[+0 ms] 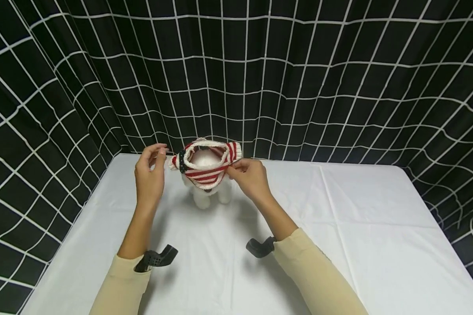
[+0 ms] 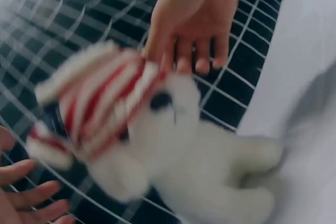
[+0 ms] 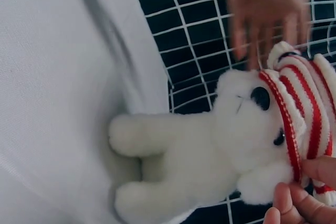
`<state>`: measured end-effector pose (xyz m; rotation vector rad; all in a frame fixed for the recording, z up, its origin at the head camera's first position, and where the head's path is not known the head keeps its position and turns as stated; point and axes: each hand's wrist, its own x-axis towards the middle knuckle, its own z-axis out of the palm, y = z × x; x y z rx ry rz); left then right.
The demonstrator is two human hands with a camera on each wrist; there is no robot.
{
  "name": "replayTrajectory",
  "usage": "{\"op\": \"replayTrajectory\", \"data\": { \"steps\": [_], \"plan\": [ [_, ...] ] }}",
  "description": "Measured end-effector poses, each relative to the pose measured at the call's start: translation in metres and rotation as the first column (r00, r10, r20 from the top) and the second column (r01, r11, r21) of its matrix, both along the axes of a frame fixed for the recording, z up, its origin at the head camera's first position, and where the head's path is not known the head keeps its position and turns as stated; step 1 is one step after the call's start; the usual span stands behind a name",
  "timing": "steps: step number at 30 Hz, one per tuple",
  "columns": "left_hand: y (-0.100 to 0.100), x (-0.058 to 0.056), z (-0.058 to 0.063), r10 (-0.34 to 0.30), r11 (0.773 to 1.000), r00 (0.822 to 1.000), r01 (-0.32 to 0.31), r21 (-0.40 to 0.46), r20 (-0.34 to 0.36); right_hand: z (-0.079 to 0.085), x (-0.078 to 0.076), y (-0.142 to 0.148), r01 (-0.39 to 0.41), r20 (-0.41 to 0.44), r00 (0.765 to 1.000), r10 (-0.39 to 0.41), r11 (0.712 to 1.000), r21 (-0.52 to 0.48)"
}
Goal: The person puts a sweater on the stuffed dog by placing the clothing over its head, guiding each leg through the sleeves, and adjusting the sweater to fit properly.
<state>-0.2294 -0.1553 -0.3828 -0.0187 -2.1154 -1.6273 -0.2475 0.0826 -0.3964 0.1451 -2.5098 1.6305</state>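
Note:
A white plush dog [image 3: 199, 150] stands on its legs on the white cloth. A small knitted sweater [image 1: 206, 177] with red and white stripes and a dark navy part sits over the top of its head, its ribbed opening facing up. In the right wrist view, the sweater's lower edge lies just above the dark eyes and nose. My right hand [image 1: 253, 178] pinches that edge between thumb and fingers, beside one short sleeve. Fingers relaxed and holding nothing, my left hand [image 1: 150, 175] hovers just off the opposite sleeve [image 1: 174, 162].
The table [image 1: 362, 245] is covered with creased white cloth. Behind it and along both sides hangs a black curtain [image 1: 276, 78] with a white grid, close behind the plush dog. A black wrist camera [image 1: 157, 257] sticks out from each beige sleeve.

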Motion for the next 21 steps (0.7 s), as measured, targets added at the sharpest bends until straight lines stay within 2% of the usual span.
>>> {"op": "replayTrajectory", "data": {
  "steps": [1, 2, 4, 6, 7, 9, 10, 12, 14, 15, 18, 20, 21],
  "plan": [
    [-0.004, -0.009, -0.005, -0.066, 0.995, 0.993, 0.058, 0.078, 0.095, 0.0, 0.0, -0.001, -0.001, -0.001, 1.0, 0.001, 1.0, 0.004],
    [-0.007, -0.017, -0.01, -0.134, 0.981, 0.974, 0.103, 0.164, 0.185, 0.001, -0.001, -0.002, -0.001, -0.001, 1.0, 0.001, 1.0, 0.009],
    [-0.009, -0.031, -0.019, -0.265, 0.929, 0.911, 0.152, 0.338, 0.316, 0.001, -0.002, -0.003, 0.003, 0.0, 1.0, -0.003, 1.0, 0.018],
    [-0.006, -0.039, -0.026, -0.364, 0.863, 0.855, 0.161, 0.48, 0.368, 0.001, -0.002, -0.006, 0.008, 0.001, 1.0, -0.008, 1.0, 0.019],
    [-0.003, -0.042, -0.029, -0.399, 0.828, 0.843, 0.163, 0.536, 0.36, 0.001, -0.002, -0.005, 0.01, 0.0, 1.0, -0.01, 1.0, 0.02],
    [0.002, -0.044, -0.033, -0.442, 0.775, 0.838, 0.177, 0.607, 0.319, 0.0, -0.003, -0.006, 0.015, 0.003, 1.0, -0.015, 1.0, 0.019],
    [0.004, -0.044, -0.035, -0.459, 0.757, 0.837, 0.192, 0.625, 0.299, 0.0, -0.003, -0.007, 0.017, 0.002, 1.0, -0.017, 1.0, 0.018],
    [0.007, -0.044, -0.037, -0.484, 0.736, 0.837, 0.231, 0.637, 0.255, 0.0, -0.003, -0.009, 0.024, -0.002, 1.0, -0.024, 0.999, 0.021],
    [0.009, -0.045, -0.038, -0.501, 0.728, 0.837, 0.269, 0.63, 0.221, -0.001, -0.004, -0.011, 0.036, -0.005, 0.999, -0.036, 0.999, 0.031],
    [0.01, -0.045, -0.039, -0.509, 0.727, 0.836, 0.29, 0.623, 0.205, -0.001, -0.004, -0.011, 0.042, -0.004, 0.999, -0.042, 0.999, 0.034],
    [0.012, -0.046, -0.039, -0.5, 0.741, 0.847, 0.311, 0.595, 0.181, 0.0, -0.004, -0.012, 0.057, 0.0, 0.998, -0.057, 0.998, 0.04],
    [0.013, -0.046, -0.038, -0.471, 0.764, 0.862, 0.293, 0.574, 0.188, 0.001, -0.004, -0.012, 0.065, 0.003, 0.998, -0.065, 0.997, 0.043],
    [0.014, -0.046, -0.038, -0.452, 0.783, 0.869, 0.279, 0.556, 0.2, 0.001, -0.003, -0.012, 0.071, 0.003, 0.997, -0.071, 0.996, 0.046]
  ]
}}
